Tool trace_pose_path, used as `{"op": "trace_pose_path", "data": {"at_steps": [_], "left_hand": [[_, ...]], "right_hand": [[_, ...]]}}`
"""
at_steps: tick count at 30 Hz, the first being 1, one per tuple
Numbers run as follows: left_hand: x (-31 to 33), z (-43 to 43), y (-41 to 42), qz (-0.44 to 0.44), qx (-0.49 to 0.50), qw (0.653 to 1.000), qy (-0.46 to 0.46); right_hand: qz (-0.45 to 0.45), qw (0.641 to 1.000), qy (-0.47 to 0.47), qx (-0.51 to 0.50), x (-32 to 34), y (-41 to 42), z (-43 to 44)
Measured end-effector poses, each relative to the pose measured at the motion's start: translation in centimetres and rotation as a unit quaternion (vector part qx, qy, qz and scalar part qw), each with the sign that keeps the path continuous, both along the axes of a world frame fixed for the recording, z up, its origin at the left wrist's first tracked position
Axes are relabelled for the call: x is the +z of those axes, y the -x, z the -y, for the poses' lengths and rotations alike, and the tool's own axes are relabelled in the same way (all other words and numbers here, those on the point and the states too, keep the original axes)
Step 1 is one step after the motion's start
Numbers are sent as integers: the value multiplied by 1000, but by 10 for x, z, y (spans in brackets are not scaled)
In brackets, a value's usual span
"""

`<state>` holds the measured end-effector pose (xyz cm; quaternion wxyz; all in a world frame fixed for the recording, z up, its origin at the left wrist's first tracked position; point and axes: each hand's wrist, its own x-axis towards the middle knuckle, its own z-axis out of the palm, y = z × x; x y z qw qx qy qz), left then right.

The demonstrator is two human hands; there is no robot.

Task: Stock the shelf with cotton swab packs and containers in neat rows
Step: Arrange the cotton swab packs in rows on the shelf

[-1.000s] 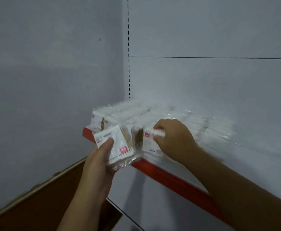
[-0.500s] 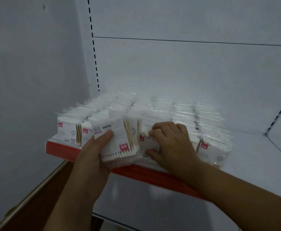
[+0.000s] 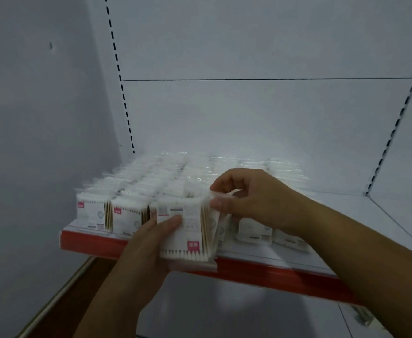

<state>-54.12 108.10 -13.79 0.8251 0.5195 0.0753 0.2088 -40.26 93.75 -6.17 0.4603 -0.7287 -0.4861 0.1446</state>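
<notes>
Gripped the swab packs [image 3: 185, 230] upright in the left hand [image 3: 149, 242], just in front of the shelf [image 3: 273, 274]. Pinched their top corner with the right hand [image 3: 251, 198], nearer the rows [image 3: 127, 191].

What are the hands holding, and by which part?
A stack of cotton swab packs: the left hand grips its left side, thumb on the front; the right hand pinches its top right corner.
</notes>
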Motion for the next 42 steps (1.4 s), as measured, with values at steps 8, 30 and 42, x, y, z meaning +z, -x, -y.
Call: {"op": "trace_pose_path", "data": {"at_steps": [8, 30, 42], "left_hand": [[-5, -4, 15, 20, -8, 1000, 22], [19, 43, -48, 7, 66, 961, -268], [7, 40, -93, -147, 42, 539, -828]], "right_hand": [[212, 968, 37, -128, 10, -26, 34], [86, 989, 26, -117, 4, -26, 76], [-108, 964, -43, -239, -17, -48, 123]]}}
